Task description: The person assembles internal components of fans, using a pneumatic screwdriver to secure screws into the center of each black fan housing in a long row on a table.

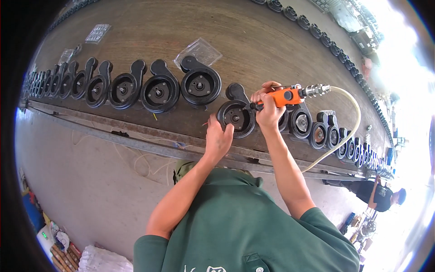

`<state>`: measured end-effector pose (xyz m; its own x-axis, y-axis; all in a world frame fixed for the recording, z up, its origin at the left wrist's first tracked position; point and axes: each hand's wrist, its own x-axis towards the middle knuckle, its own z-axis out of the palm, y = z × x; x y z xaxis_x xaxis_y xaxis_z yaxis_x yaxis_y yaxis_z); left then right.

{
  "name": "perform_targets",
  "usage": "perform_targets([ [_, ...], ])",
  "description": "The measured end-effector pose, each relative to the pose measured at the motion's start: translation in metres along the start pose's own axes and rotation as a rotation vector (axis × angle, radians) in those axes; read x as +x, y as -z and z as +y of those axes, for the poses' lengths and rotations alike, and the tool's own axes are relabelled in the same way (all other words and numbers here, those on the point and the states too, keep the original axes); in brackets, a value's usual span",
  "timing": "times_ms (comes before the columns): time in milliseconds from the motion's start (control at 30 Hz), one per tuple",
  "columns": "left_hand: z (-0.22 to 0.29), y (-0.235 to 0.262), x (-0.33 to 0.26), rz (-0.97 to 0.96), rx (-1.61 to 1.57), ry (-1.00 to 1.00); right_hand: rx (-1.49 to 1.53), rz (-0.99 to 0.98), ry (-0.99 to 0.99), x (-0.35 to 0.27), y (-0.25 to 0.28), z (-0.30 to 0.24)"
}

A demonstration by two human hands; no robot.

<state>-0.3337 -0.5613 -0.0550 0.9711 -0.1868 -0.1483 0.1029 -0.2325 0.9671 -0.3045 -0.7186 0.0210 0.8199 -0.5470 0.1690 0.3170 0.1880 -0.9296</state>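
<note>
My left hand (219,138) grips the near left rim of a black round housing (234,119) with a rounded arm at its far side. Its thumb lies on the rim, and the other fingers go over the outer edge. In my right hand (268,113) is an orange air tool (288,97), with the fingers wrapped round its body. The tool lies sideways, its dark tip end pointing left near the housing's right rim. I cannot tell if they touch. A metal coupling (317,90) joins the tool to a clear air hose (358,113).
Similar black housings (159,92) line the near edge of the brown worktable (149,36) on both sides. Another row (326,40) runs along the far edge. A clear plastic tray (199,52) lies behind the housings. Another person (381,196) is at the far right.
</note>
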Motion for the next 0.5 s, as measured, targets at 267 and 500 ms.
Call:
perform_targets([
  [267,0.012,0.004,-0.002,-0.001,-0.003,0.017,0.008,-0.145,-0.003,-0.005,0.002,0.001],
  [500,0.012,0.003,-0.006,-0.007,-0.087,0.071,-0.022,-0.242,-0.053,-0.009,-0.001,0.002],
])
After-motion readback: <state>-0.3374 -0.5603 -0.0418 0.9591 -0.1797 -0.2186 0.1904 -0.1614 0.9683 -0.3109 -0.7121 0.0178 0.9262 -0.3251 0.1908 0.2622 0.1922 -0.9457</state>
